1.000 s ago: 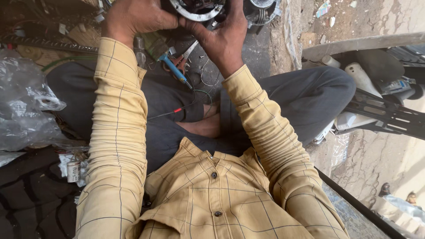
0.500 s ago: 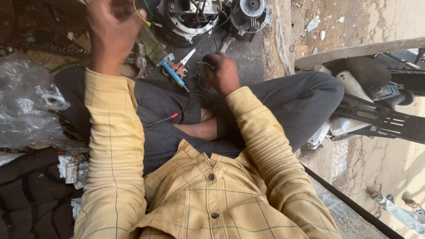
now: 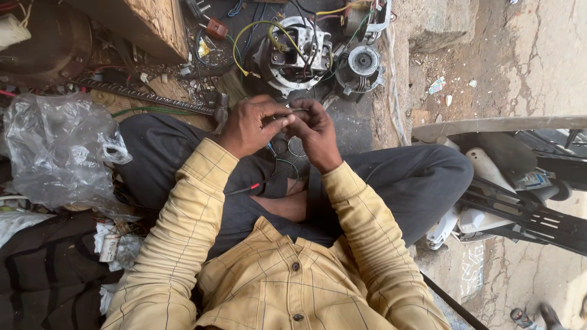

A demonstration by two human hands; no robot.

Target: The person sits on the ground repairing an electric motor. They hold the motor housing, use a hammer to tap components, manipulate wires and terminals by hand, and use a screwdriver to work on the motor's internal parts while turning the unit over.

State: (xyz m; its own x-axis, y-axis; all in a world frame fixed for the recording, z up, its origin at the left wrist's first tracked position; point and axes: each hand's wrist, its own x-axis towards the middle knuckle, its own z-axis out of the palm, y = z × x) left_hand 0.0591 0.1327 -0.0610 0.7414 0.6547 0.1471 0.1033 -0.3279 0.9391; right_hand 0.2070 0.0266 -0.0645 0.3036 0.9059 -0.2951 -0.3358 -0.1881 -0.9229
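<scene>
I held both hands together above my lap, just in front of the motor housing [image 3: 292, 54] that sat on the ground ahead of me. My left hand [image 3: 247, 125] and my right hand [image 3: 318, 131] met at the fingertips, and between them lay a thin dark wire [image 3: 292, 110]. The wire ran roughly crosswise, from one hand to the other, with its long axis level and pointing left to right across my body. The left thumb and forefinger were pressed together on one end; the right fingers [image 3: 304, 117] were curled and closed on the other end, so both hands pinched the same piece. Neither hand was nearer than the other; the piece sat midway, touching both. It appeared slim, dark and stiff, though too small to tell whether it was bare or sheathed. From beneath the hands, fine leads [image 3: 287, 168] looped down toward my lap, and a red-tipped lead [image 3: 254, 186] lay across my dark trousers [image 3: 403, 183]. A second round motor part [image 3: 362, 64] stood just beside the housing on its right. A crumpled clear plastic bag [image 3: 58, 146] lay well apart on my left side.
</scene>
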